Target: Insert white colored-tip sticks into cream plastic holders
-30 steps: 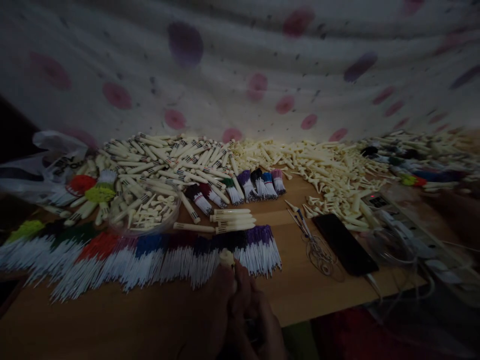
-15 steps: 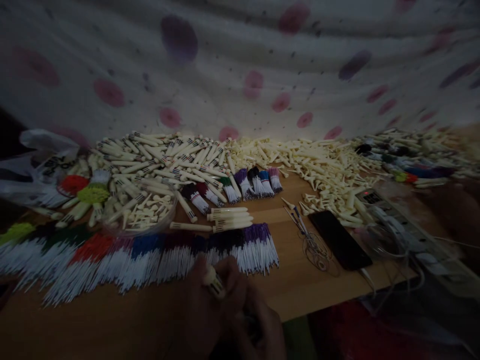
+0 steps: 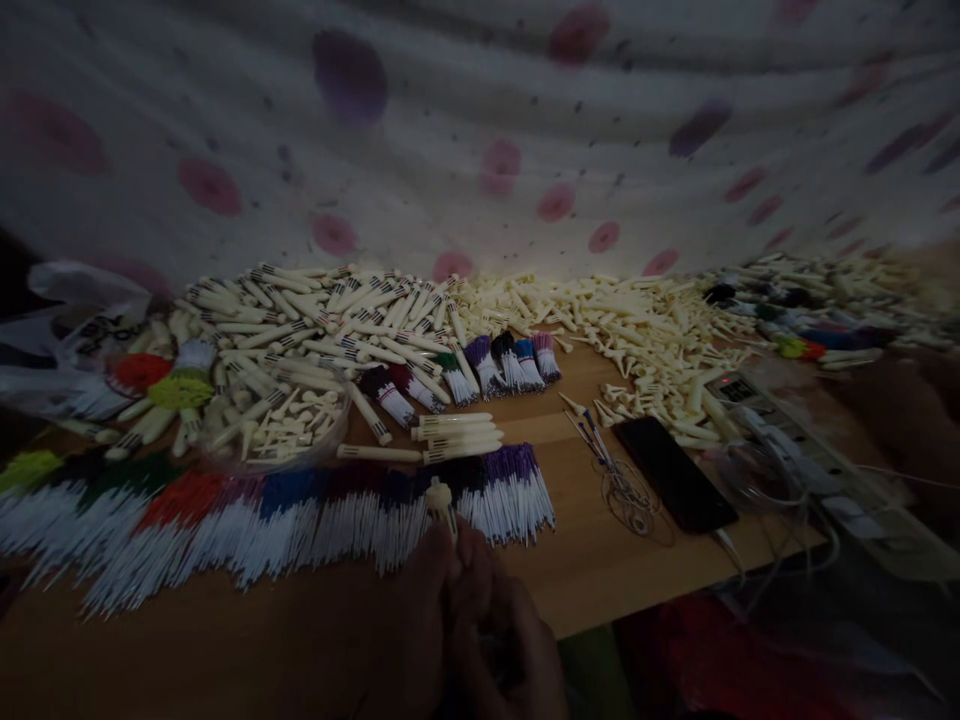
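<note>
My left hand and my right hand are pressed together low in the middle, in deep shadow. Their fingers are closed round a small cream plastic pen part that sticks up between the fingertips. Just beyond it lies a long row of thin white refills with coloured tips on the wooden table. Three assembled cream pen barrels lie side by side behind the row.
A heap of cream barrels and loose cream parts covers the back of the table. A clear bowl of parts, a black phone, a wire tool, cables and a power strip lie around. Spotted cloth hangs behind.
The cream part swung from upright to tilted left and is upright again between my fingertips. My hands stayed at the table's near edge.
</note>
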Demonstrator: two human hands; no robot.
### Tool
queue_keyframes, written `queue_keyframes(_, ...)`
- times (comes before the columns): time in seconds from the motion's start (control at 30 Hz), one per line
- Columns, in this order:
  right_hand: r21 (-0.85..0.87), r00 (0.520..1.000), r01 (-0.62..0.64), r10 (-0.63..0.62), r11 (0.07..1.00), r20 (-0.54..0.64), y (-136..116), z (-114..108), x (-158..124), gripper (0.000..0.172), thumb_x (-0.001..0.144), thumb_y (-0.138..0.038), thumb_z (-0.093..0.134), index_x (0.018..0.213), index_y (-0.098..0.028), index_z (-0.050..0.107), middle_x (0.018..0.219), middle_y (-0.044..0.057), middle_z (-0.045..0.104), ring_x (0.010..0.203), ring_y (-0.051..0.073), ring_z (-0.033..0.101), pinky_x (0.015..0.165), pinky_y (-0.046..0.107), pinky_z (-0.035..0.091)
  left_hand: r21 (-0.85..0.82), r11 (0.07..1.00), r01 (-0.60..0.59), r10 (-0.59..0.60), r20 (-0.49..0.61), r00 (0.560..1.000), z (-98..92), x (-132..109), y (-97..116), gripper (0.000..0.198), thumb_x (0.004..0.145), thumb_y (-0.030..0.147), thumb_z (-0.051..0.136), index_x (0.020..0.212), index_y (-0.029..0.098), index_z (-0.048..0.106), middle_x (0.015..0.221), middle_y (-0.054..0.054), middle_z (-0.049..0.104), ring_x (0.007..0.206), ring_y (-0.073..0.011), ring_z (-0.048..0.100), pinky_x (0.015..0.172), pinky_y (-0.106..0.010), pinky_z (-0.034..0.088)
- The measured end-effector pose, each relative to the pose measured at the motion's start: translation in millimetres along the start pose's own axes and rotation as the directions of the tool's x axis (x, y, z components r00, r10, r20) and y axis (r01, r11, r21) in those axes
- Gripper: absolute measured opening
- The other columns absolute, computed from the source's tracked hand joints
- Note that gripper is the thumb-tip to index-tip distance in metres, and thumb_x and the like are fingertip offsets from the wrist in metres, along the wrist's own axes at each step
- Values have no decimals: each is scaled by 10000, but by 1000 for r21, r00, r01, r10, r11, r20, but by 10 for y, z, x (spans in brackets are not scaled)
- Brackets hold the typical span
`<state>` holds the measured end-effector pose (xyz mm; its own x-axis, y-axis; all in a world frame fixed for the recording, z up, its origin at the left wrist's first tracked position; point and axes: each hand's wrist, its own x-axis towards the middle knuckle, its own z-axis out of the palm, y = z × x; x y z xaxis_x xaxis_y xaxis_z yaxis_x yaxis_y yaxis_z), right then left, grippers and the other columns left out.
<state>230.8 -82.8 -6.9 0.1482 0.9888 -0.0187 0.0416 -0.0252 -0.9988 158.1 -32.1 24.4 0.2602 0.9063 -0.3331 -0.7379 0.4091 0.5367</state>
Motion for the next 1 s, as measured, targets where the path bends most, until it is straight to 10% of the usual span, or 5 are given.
queue_keyframes(0.3,-163,990,132,-120,978,80,57,-177,99,248,877,-373,676,1097,-272,729,1046,45,777,963,241,731,820,285,577,-21,998,58,-55,115,992,-88,63,76,720,695,896,547,450,235,405,439,29,341,460,-123,320,541,-311,401)
queue_keyframes(0.6,-256,960,270,-238,928,148,85,-201,56,352,907,-488,629,1200,-315,717,1171,86,742,1008,276,704,877,363,576,-61,998,16,-22,-97,995,-54,-98,230,550,806,611,677,490,225,446,471,24,425,478,-133,411,540,-302,412)
queue_keyframes(0.77,-166,980,176,-158,970,120,83,-176,108,289,918,-486,602,1036,-249,718,935,70,750,848,235,718,756,299,591,-79,993,-91,82,-110,991,27,38,148,593,564,716,834,626,217,521,514,52,490,472,-108,421,542,-269,412)
queue_keyframes(1.0,-128,982,137,-117,982,151,21,-139,146,200,896,-418,630,945,-231,681,854,42,740,794,207,710,704,261,568,-36,994,-104,98,-140,985,98,72,65,594,704,688,774,595,188,474,454,66,417,440,-71,315,481,-220,314)
